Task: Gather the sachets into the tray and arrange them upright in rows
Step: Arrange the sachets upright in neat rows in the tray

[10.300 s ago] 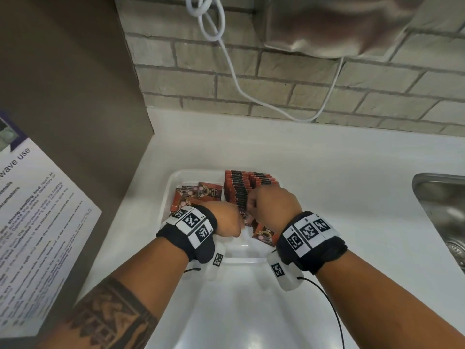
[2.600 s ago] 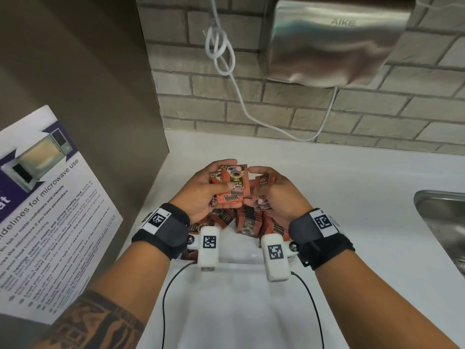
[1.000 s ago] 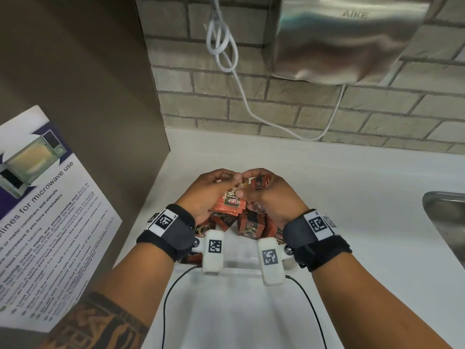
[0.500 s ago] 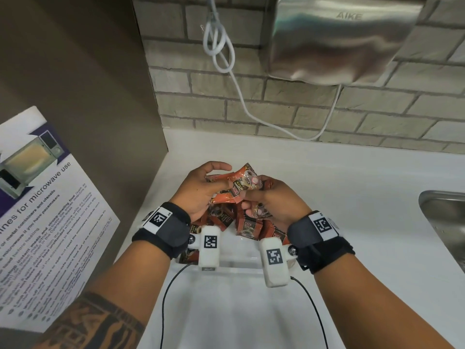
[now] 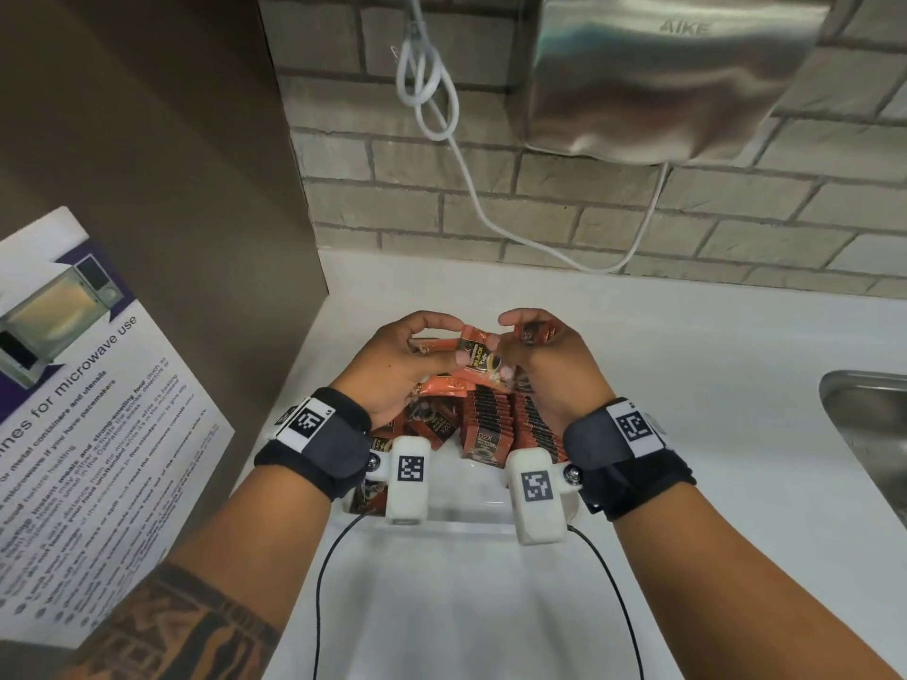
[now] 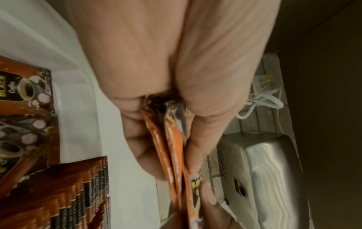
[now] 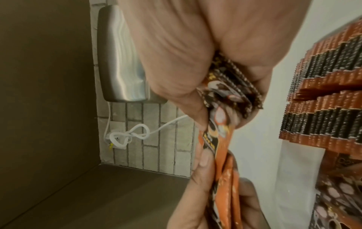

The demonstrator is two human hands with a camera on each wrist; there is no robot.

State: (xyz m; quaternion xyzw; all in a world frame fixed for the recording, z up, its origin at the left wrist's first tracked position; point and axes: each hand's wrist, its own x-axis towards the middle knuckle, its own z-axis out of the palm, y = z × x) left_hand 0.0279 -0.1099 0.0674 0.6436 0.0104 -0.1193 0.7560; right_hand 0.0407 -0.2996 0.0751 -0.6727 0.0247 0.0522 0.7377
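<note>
Here, nearest me, bare white counter [image 5: 441, 606] runs up to the clear tray [image 5: 466, 525], where sachets [image 5: 491, 424] marked "D2X" stand in rows. Above them my left hand [image 5: 397, 365] and right hand [image 5: 554, 370] each grip a bundle of sachets [image 5: 478, 355] reading "BLACK". A microwave poster [image 5: 98, 409] flanks the left, a sink [image 5: 868, 434] the right; beyond, an "AIKE" dryer [image 5: 662, 76].
</note>
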